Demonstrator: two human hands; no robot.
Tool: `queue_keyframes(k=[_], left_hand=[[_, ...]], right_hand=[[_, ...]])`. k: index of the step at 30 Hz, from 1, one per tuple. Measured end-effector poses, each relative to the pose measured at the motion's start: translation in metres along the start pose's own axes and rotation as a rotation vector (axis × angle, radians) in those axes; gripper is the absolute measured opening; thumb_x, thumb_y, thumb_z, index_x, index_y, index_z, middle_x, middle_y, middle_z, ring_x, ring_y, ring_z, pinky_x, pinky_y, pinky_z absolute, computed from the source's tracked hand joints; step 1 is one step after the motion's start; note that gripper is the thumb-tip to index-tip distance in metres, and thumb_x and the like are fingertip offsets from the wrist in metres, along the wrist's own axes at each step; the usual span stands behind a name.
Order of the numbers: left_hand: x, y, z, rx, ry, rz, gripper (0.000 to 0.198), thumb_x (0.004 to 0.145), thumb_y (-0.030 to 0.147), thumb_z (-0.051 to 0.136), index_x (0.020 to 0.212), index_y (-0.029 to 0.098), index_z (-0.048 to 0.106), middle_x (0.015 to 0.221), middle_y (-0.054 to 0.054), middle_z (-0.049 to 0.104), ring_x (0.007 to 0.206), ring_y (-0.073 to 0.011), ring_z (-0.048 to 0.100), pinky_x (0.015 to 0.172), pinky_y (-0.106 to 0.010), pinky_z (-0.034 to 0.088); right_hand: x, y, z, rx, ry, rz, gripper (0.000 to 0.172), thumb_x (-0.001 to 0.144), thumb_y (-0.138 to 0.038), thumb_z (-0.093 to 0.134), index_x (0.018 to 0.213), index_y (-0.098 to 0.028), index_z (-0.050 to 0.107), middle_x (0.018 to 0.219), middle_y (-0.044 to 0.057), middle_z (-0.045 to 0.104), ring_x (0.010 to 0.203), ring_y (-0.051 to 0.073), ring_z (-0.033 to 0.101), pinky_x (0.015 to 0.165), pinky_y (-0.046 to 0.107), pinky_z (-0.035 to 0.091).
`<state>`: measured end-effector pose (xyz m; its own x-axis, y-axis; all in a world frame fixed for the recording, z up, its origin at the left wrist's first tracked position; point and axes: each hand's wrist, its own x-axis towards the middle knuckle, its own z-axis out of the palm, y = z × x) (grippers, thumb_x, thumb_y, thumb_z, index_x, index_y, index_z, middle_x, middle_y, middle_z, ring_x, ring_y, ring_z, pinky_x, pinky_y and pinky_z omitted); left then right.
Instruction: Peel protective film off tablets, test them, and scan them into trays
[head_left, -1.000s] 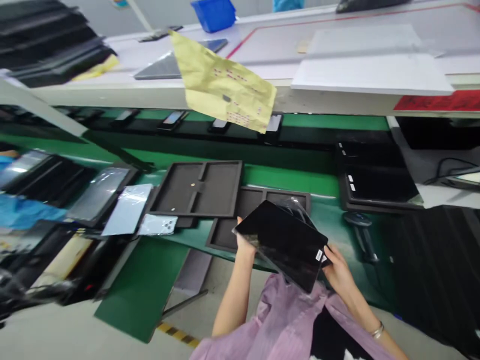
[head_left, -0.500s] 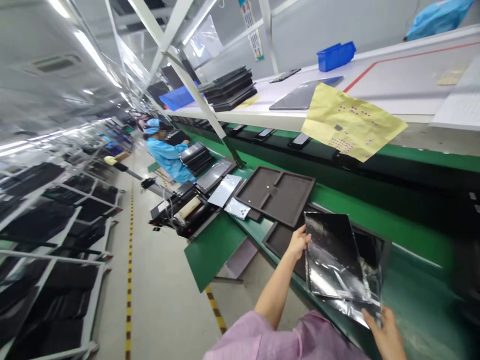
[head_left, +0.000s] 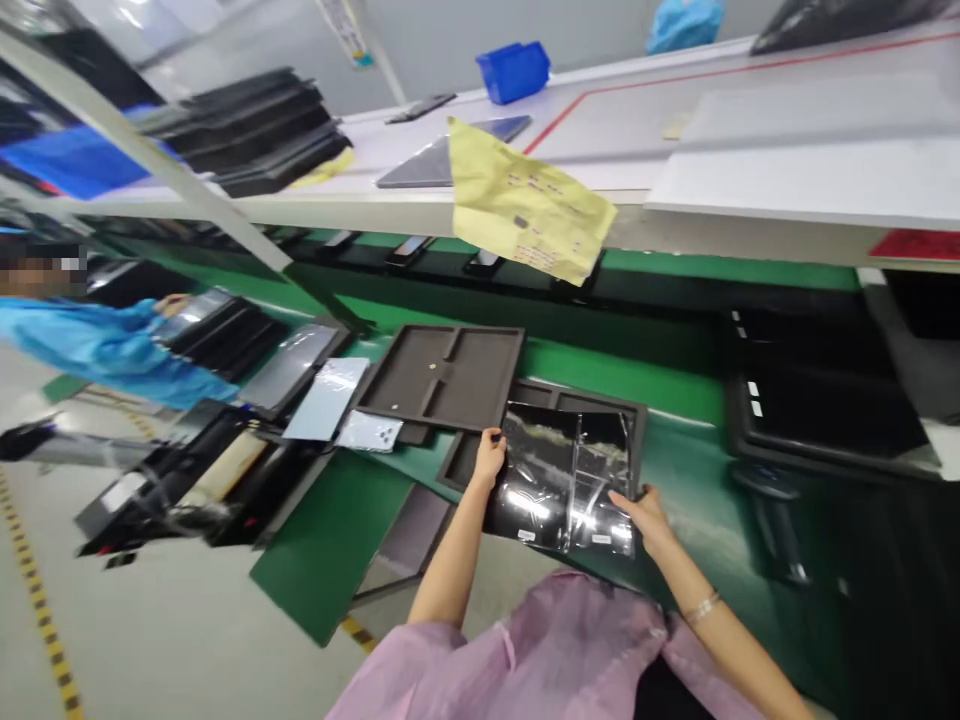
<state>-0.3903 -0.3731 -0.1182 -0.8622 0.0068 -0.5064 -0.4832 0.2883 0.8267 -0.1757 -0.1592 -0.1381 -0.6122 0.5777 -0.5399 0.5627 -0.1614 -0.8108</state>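
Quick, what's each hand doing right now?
Left hand: closed, holding the edge of a black panel in a glossy plastic bag.
Right hand: closed on the same bag's opposite edge, holding it too.

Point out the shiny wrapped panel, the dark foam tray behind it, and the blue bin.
Shiny wrapped panel point(head_left: 559, 485), head view, middle of its front face.
Dark foam tray point(head_left: 401, 375), head view, floor of its left recess.
Blue bin point(head_left: 514, 75), head view, front wall.
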Motion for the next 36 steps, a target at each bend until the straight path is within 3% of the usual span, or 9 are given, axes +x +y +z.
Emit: queue_keyframes(k=[4,10,13,16,20,23,26,31,36], left_hand=[[-0.014,-0.01,0.024,0.065,0.028,-0.013,0.03,0.09,0.035,0.058,0.113,0.015,0.057,0.107,-0.007,0.062,0.088,-0.0172,0.062,0.075,-0.036,0.056],[-0.024,0.001,0.039,0.172,0.078,0.054,0.03,0.091,0.034,0.057,0.113,0.015,0.057,0.103,-0.006,0.062,0.084,-0.016,0.062,0.072,-0.034,0.056],[-0.025,0.004,0.051,0.266,0.106,0.094,0.03,0.091,0.035,0.057,0.112,0.014,0.057,0.103,-0.006,0.062,0.084,-0.0161,0.062,0.072,-0.034,0.056],[-0.029,0.003,0.061,0.374,0.105,0.167,0.032,0.091,0.036,0.056,0.114,0.015,0.057,0.107,-0.007,0.062,0.091,-0.0187,0.062,0.079,-0.039,0.055],[-0.046,-0.001,0.068,0.525,-0.014,0.338,0.049,0.086,0.034,0.062,0.128,0.012,0.049,0.124,-0.013,0.059,0.113,-0.0263,0.057,0.099,-0.046,0.046],[-0.08,-0.013,0.086,0.672,-0.074,0.485,0.071,0.078,0.031,0.069,0.139,0.01,0.039,0.15,-0.024,0.031,0.141,-0.0387,0.024,0.112,-0.06,0.022],[-0.14,-0.036,0.119,0.856,-0.187,0.685,0.063,0.087,0.033,0.057,0.141,0.008,0.038,0.156,-0.027,0.012,0.145,-0.042,0.001,0.109,-0.072,0.005],[-0.231,-0.08,0.178,1.011,-0.545,0.908,0.056,0.082,0.042,0.066,0.135,0.034,0.049,0.154,-0.014,0.03,0.143,-0.0334,0.024,0.11,-0.063,0.024],[-0.237,-0.097,0.192,1.077,-0.596,0.946,0.049,0.089,0.03,0.057,0.136,0.039,0.046,0.156,-0.015,0.025,0.145,-0.0357,0.018,0.105,-0.07,0.026]], right_hand=[[-0.002,-0.005,-0.019,0.082,-0.114,0.025,0.023,0.084,-0.033,0.068,0.091,-0.012,0.064,0.085,0.003,0.069,0.076,0.016,0.066,0.074,0.034,0.055],[-0.005,-0.002,-0.136,-0.002,0.099,-0.025,0.03,0.08,-0.03,0.067,0.103,-0.012,0.062,0.092,0.007,0.07,0.084,0.021,0.068,0.082,0.042,0.053],[-0.012,0.0,-0.174,-0.131,0.208,-0.121,0.035,0.07,-0.028,0.071,0.101,-0.015,0.066,0.098,0.01,0.071,0.1,0.029,0.064,0.095,0.047,0.045],[-0.027,0.001,-0.189,-0.25,0.277,-0.243,0.03,0.071,-0.027,0.065,0.1,-0.019,0.068,0.117,0.01,0.066,0.119,0.029,0.054,0.107,0.042,0.036],[-0.042,0.005,-0.216,-0.373,0.481,-0.265,0.05,0.085,-0.028,0.051,0.131,-0.01,0.048,0.144,0.02,0.04,0.138,0.033,0.03,0.114,0.052,0.02],[-0.032,0.004,-0.242,-0.43,0.457,-0.2,0.052,0.085,-0.032,0.059,0.128,-0.006,0.048,0.133,0.025,0.048,0.125,0.036,0.044,0.105,0.058,0.031],[-0.012,-0.002,-0.252,-0.443,0.315,-0.171,0.036,0.088,-0.038,0.061,0.115,-0.013,0.057,0.112,0.011,0.061,0.098,0.023,0.061,0.089,0.045,0.05],[-0.029,-0.005,-0.25,-0.453,0.231,-0.083,0.027,0.09,-0.036,0.058,0.106,-0.014,0.056,0.087,0.003,0.062,0.072,0.015,0.06,0.069,0.033,0.052],[-0.109,0.005,-0.263,-0.467,0.095,-0.056,0.039,0.075,-0.032,0.058,0.11,-0.017,0.046,0.078,0.002,0.063,0.075,0.021,0.064,0.073,0.033,0.048]])
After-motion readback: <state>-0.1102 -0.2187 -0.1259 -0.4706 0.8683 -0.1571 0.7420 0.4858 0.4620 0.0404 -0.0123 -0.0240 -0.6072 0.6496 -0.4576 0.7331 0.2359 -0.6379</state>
